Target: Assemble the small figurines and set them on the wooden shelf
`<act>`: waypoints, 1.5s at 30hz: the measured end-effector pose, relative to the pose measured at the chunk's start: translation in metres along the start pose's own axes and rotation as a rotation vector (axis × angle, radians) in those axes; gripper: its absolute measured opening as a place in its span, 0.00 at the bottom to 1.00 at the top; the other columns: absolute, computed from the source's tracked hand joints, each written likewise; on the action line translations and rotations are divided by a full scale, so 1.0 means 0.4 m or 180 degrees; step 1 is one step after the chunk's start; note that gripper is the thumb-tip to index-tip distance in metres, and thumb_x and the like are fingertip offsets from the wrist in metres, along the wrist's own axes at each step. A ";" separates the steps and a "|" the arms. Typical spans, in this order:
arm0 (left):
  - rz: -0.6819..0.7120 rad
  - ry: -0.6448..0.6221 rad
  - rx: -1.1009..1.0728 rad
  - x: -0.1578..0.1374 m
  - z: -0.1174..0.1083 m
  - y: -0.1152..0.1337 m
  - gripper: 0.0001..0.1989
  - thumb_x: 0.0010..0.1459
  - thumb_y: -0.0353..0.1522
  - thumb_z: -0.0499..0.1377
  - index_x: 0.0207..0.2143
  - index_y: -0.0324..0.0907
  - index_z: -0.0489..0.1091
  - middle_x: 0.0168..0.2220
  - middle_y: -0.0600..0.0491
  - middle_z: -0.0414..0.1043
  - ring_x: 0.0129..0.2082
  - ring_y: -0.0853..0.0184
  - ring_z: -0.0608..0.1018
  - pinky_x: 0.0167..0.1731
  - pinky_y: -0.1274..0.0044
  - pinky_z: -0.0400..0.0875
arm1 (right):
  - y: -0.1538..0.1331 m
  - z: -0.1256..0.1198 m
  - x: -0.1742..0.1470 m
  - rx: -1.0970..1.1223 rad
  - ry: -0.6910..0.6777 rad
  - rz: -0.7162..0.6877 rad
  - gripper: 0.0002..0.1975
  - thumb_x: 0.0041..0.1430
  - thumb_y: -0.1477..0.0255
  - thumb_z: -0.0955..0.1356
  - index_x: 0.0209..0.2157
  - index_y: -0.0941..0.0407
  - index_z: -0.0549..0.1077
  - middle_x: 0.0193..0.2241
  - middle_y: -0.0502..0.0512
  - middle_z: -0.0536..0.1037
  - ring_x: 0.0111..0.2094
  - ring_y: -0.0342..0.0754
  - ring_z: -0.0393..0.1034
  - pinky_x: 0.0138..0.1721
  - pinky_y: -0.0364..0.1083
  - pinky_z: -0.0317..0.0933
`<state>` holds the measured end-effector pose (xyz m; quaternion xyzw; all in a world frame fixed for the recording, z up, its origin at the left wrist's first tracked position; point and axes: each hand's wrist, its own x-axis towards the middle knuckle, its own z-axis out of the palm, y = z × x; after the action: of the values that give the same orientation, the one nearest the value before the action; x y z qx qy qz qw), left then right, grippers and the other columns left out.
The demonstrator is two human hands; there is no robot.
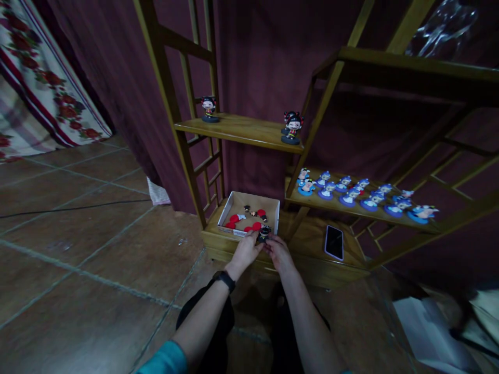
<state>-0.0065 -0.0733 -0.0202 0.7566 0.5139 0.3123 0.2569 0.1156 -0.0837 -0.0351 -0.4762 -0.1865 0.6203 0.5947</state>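
Note:
Between both hands, just in front of the box, is a small dark figurine with a black base. My left hand has its fingers closed on the figurine's left side. From the right, the fingers of my right hand grip its lower part. Behind them stands a shallow open cardboard box. Inside it lie several small figurines, some with red bases and some dark. My fingers hide part of the held figurine and the box's front edge.
On the upper shelf stand a dark-haired figurine at left and a pair at right. Several blue and purple figurines line the right shelf. A phone lies on the bottom board. Clear plastic sits high at right.

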 end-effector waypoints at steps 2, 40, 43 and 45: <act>-0.0078 -0.0078 0.0136 0.001 0.001 -0.006 0.13 0.50 0.28 0.56 0.41 0.40 0.67 0.39 0.47 0.68 0.38 0.62 0.73 0.39 0.73 0.65 | 0.002 0.003 0.005 -0.0009 0.0006 0.0010 0.13 0.34 0.78 0.69 0.29 0.55 0.71 0.22 0.47 0.77 0.23 0.42 0.70 0.28 0.43 0.64; -0.0147 -0.0271 0.0370 0.005 -0.001 -0.010 0.18 0.51 0.30 0.56 0.46 0.40 0.64 0.44 0.45 0.67 0.42 0.61 0.72 0.41 0.74 0.64 | 0.022 -0.020 0.039 -0.0118 -0.0070 0.0160 0.11 0.35 0.79 0.69 0.25 0.54 0.69 0.22 0.46 0.76 0.25 0.43 0.71 0.29 0.43 0.64; -0.0188 -0.0231 0.0180 0.019 0.004 -0.024 0.16 0.50 0.29 0.57 0.43 0.40 0.66 0.40 0.47 0.69 0.39 0.61 0.73 0.38 0.75 0.65 | 0.021 -0.016 0.039 -0.0079 -0.0057 0.0168 0.12 0.34 0.80 0.69 0.26 0.54 0.70 0.23 0.46 0.76 0.26 0.43 0.71 0.30 0.43 0.65; -0.0191 -0.0192 0.0037 0.027 0.009 -0.034 0.14 0.48 0.29 0.58 0.40 0.40 0.68 0.36 0.48 0.70 0.36 0.62 0.73 0.37 0.75 0.65 | 0.018 -0.013 0.036 -0.0060 -0.0083 0.0164 0.13 0.34 0.79 0.69 0.27 0.54 0.70 0.23 0.46 0.77 0.26 0.43 0.71 0.30 0.42 0.65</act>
<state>-0.0091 -0.0587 -0.0300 0.7514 0.5301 0.2785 0.2771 0.1182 -0.0737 -0.0486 -0.4782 -0.1878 0.6398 0.5716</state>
